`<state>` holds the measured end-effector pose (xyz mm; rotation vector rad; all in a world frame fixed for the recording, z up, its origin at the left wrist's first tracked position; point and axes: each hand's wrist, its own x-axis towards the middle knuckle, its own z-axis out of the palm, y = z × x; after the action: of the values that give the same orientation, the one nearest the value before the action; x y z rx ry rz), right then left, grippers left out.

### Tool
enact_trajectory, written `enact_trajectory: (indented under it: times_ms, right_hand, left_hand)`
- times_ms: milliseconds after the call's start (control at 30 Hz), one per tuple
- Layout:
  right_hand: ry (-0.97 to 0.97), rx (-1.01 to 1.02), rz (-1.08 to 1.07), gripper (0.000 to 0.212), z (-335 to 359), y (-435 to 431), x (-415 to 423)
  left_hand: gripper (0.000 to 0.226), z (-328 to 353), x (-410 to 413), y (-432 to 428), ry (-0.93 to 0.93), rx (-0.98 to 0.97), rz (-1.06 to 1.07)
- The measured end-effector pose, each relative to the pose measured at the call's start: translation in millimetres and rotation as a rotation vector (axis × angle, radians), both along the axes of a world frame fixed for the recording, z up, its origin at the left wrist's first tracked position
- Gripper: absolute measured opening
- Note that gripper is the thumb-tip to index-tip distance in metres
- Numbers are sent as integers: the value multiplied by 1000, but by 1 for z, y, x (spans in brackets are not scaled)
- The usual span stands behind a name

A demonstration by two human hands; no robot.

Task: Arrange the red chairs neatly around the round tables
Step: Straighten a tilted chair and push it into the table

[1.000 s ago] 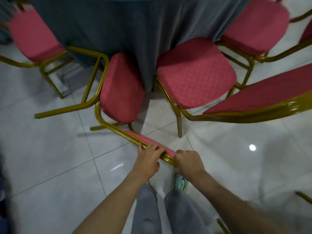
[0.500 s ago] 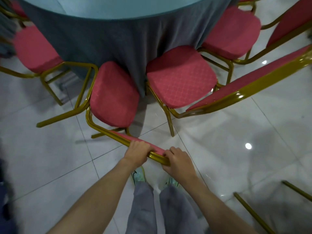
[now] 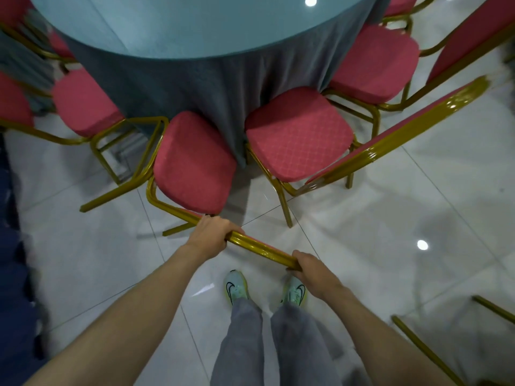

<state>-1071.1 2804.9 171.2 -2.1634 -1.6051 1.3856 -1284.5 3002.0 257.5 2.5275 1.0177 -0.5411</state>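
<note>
Even overhead indoor light, medium bright; lamp glare spots on the glossy floor [image 3: 422, 244] and the tabletop [image 3: 310, 1], shine on the gold chair frame [image 3: 412, 129] to my right. Soft shadows under the chairs and my legs. Wide-angle bending at the edges, left side dark and smeared.

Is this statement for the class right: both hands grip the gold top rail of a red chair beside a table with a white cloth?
Not quite. The head view shows the left hand and right hand gripping the chair's top rail, but the tablecloth is blue-grey, not white.
</note>
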Motion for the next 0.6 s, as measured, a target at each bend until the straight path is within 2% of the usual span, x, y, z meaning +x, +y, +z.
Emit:
enact_trajectory:
  times_ms: [167,333,433,600]
  right_hand:
    - [-116,58,69,15,30,17,12]
    - [-232,143,94,21,65,31,20]
    - [-222,210,132,22,87,35,18]
    - [-124,298,102,23,126,38,6]
  left_hand:
    - [33,31,-6,2,24,38,22]
    - [29,59,-13,3,-8,127,55]
    - [26,78,-26,9,10,216,33]
    - [27,116,-53,20,-1,133,-5]
